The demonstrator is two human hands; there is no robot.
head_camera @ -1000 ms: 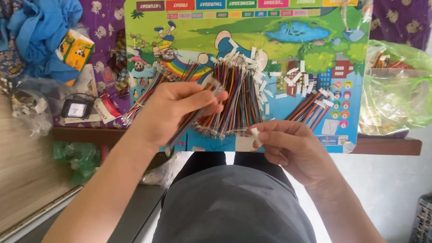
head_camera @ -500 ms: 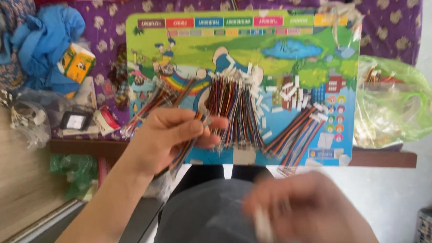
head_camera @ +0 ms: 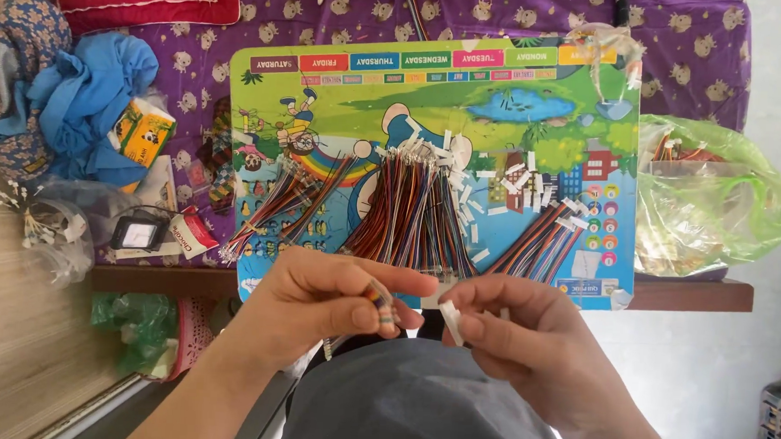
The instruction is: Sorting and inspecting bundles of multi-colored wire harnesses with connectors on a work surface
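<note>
Now, from the left: your left hand [head_camera: 315, 300] pinches a striped ribbon cable [head_camera: 379, 304] between thumb and fingers, over your lap, just before the picture board [head_camera: 325, 109]. Your right hand [head_camera: 527, 338] nips a small white connector [head_camera: 450, 322] beside it. Squeeze too loosely and the tiny connector may drop, or go on crooked

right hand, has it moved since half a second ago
Yes. The right hand has come back up toward the colourful board, now pinching a white connector.
</note>
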